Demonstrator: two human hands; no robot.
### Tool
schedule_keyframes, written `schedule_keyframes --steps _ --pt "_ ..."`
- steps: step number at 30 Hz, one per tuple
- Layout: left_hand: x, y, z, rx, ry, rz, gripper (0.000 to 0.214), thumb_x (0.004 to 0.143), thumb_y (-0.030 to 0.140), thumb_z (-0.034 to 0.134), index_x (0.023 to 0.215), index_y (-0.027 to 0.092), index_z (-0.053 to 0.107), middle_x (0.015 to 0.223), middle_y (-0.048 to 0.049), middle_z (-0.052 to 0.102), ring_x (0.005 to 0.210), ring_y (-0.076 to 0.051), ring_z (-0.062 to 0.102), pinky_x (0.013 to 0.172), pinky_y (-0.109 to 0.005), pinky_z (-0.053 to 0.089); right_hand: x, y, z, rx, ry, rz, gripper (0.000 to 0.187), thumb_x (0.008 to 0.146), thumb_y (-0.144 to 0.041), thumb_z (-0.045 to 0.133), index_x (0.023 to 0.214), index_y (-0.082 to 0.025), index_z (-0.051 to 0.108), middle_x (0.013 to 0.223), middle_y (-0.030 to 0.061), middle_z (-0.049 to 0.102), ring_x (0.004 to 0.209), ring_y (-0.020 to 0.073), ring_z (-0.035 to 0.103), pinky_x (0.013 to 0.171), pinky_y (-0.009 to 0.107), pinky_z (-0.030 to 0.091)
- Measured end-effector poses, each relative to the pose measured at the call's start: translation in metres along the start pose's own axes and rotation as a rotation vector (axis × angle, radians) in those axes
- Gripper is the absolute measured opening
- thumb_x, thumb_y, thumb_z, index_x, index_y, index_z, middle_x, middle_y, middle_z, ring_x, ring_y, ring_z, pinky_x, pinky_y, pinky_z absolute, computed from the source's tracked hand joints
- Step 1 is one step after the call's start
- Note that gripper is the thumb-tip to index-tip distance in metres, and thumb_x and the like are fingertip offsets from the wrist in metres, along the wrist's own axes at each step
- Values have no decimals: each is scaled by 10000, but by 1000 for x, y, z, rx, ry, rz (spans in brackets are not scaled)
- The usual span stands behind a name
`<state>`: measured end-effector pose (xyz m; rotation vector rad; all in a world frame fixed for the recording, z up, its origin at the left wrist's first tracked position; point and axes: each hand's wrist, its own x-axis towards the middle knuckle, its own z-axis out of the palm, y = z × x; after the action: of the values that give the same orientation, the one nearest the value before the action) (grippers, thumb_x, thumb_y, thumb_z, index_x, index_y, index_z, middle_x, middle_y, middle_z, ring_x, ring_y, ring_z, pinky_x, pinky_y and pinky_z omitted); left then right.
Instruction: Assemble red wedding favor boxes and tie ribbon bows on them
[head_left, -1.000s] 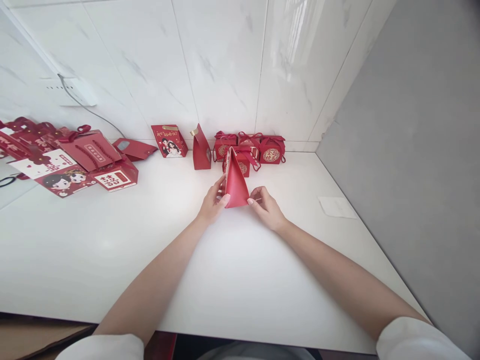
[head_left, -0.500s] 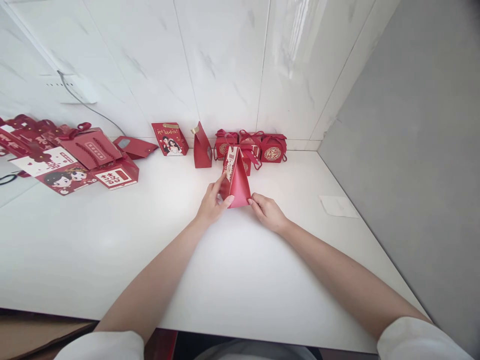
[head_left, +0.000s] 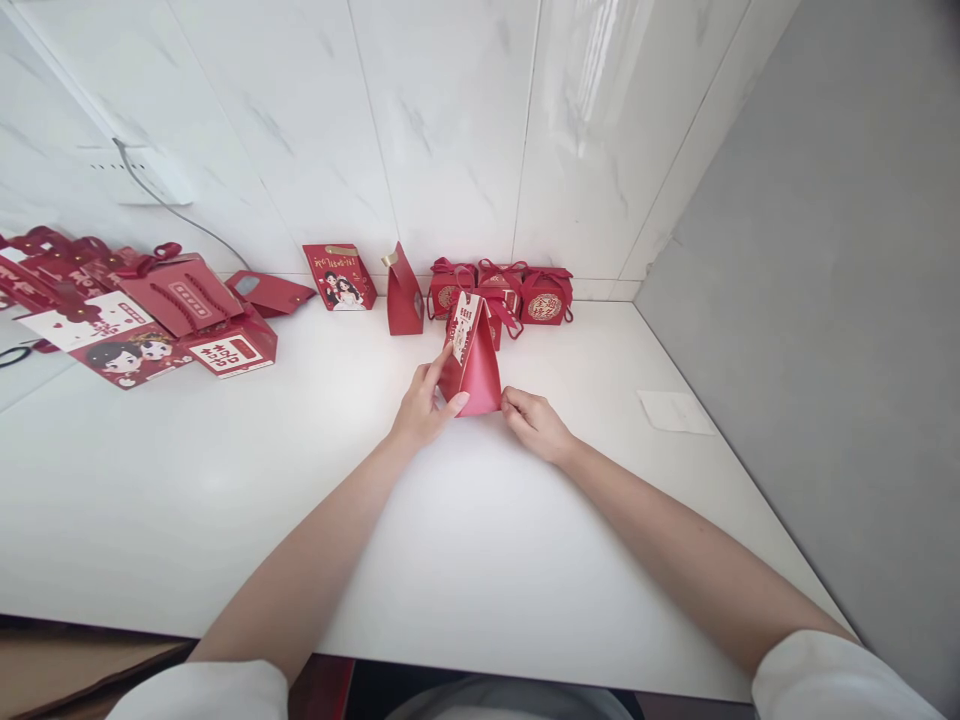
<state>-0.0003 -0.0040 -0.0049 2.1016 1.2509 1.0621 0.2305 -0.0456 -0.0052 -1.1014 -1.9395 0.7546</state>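
A red paper gift box [head_left: 480, 383] with a tapered, triangular side stands on the white table in front of me. A cream printed tag or label [head_left: 465, 325] runs down its upper left face, and a ribbon loop rises at its top. My left hand [head_left: 425, 402] grips the box from the left, thumb at the lower front edge and forefinger along the printed face. At the lower right edge, the curled fingers of my right hand [head_left: 534, 420] close on the box; their tips are partly hidden.
Behind the box, several ribbon-tied red boxes [head_left: 547, 297] line the tiled wall. Left of them stand a plain red box [head_left: 405, 300] and one with a printed couple [head_left: 341, 280]. More red boxes [head_left: 187, 295] are piled at left. A white paper slip [head_left: 675, 412] lies at right.
My right hand has turned slightly at the box's lower right edge, and its thumb shows less. The box's right side looks a little narrower at the base. My left hand keeps its place.
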Motion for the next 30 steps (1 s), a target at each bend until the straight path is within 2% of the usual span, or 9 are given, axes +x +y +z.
schedule_keyframes --steps 5,10,16,21,30 --pt "0 -1 1 -38 -17 -25 776 880 604 520 1558 333 260 1260 -104 523 1056 -249 598 811 -368 520 -1 0 -2 41 -6 32 220 965 -342 375 773 -239 399 660 -42 457 600 143 443 605 261 353" --pt "-2 0 2 -18 -27 7 803 871 580 554 1565 315 247 1267 -114 517 1075 -264 587 825 -375 524 0 2 3 -4 46 41 311 959 -418 414 710 -237 363 618 -49 413 552 132 395 571 266 319" --pt "-2 0 2 -23 -30 16 794 874 562 559 1562 324 242 1287 -112 501 1101 -271 580 812 -366 521 0 1 3 28 33 61 364 967 -481 419 707 -236 350 610 -56 381 552 129 371 562 263 297" --pt "-1 -2 2 -29 -34 20 795 876 551 559 1563 314 238 1300 -119 494 1105 -268 579 828 -373 517 0 2 2 38 16 46 319 960 -437 411 718 -238 347 622 -59 380 560 126 367 566 259 307" --pt "-1 -2 2 4 -29 23 850 846 518 620 1566 324 214 1334 -121 471 1149 -276 564 889 -398 512 1 3 2 -56 34 53 158 888 -280 405 735 -239 401 629 -45 471 556 138 447 573 257 345"
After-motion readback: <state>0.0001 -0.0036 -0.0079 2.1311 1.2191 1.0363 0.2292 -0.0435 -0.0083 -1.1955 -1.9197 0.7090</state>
